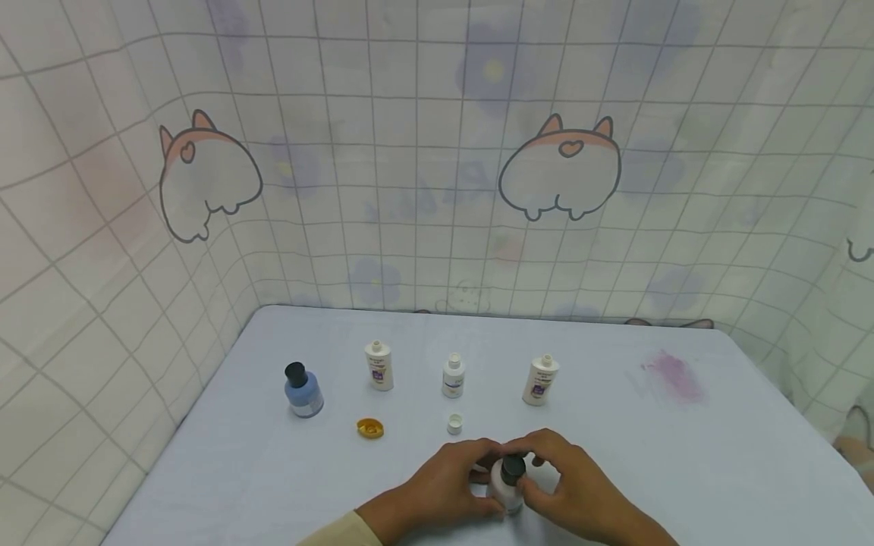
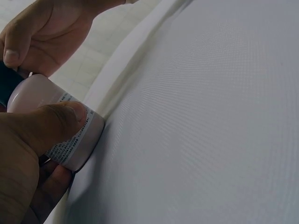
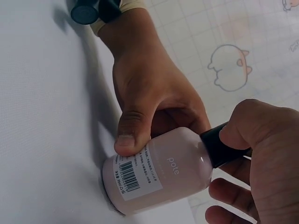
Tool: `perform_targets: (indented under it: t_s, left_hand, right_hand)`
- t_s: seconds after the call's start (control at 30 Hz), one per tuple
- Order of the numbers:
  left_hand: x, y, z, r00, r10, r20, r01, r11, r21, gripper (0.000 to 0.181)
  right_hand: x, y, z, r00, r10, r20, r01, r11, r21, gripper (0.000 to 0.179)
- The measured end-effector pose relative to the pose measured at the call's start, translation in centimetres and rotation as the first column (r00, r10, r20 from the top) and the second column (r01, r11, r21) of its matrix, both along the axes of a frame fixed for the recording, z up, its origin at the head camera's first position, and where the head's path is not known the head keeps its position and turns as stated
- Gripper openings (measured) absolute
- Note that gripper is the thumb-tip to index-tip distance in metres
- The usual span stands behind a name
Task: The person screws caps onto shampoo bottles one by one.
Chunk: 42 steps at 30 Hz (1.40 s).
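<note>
A pale pink bottle [image 3: 182, 163] with a printed barcode label stands upright on the white table near its front. My left hand [image 1: 447, 481] grips the bottle's body, thumb laid over the label in both wrist views. The bottle's black cap [image 3: 216, 142] sits on its neck, and my right hand [image 1: 570, 485] pinches it between thumb and fingers. Just beyond the hands lies a small white cap [image 1: 454, 424]. An orange-yellow cap [image 1: 370, 428] rests farther left.
A blue bottle [image 1: 304, 396] with a black cap stands at the left. Behind the loose caps are a white bottle [image 1: 379, 368], a smaller white bottle [image 1: 453, 378] and another white bottle [image 1: 539, 381]. A pink stain [image 1: 674, 375] marks the cloth at right. Patterned curtains [image 1: 423, 189] hang behind.
</note>
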<state>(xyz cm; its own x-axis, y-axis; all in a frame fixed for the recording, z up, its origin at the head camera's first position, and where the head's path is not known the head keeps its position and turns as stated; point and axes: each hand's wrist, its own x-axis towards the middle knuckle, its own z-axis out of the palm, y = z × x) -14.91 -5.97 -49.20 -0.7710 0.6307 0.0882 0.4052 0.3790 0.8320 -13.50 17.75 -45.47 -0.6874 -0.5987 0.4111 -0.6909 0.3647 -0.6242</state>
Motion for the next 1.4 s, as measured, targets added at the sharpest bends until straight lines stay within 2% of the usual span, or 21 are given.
perform_targets:
  t_s: [0.23,0.5,0.83,1.07,1.27,1.4]
  left_hand:
    - [-0.08,0.06,-0.01,1.000,0.006,0.013,-0.006,1.000,-0.007,0.059]
    - [-0.01,0.07,0.11,1.000,0.012,0.010,-0.012,1.000,-0.025,0.063]
    - [-0.03,0.15,0.04,1.000,0.023,0.010,-0.023,0.999,-0.029,0.061]
    - [0.01,0.18,0.21,0.998,0.033,0.053,-0.032,0.999,-0.022,0.060]
    - [0.06,0.16,0.09,0.997,0.028,0.078,-0.029,1.000,0.012,0.059]
    - [0.06,0.14,0.06,0.996,0.025,0.086,-0.028,0.999,0.030,0.058]
  right_hand:
    - [0.12,-0.03,-0.03,0.995,-0.095,0.042,0.093,0.994,0.052,0.051]
    - [0.01,0.15,0.17,0.999,-0.018,0.035,0.017,0.999,0.033,0.054]
    - [0.05,0.47,0.02,0.995,-0.086,0.044,0.081,0.992,0.099,0.042]
    - [0.29,0.13,-0.18,0.995,-0.091,-0.034,0.092,0.995,0.042,0.042]
    - [0.36,0.16,-0.41,0.998,-0.046,-0.043,0.045,0.999,-0.017,0.051]
    - [0.39,0.41,-0.42,0.999,-0.045,-0.028,0.045,0.999,-0.015,0.054]
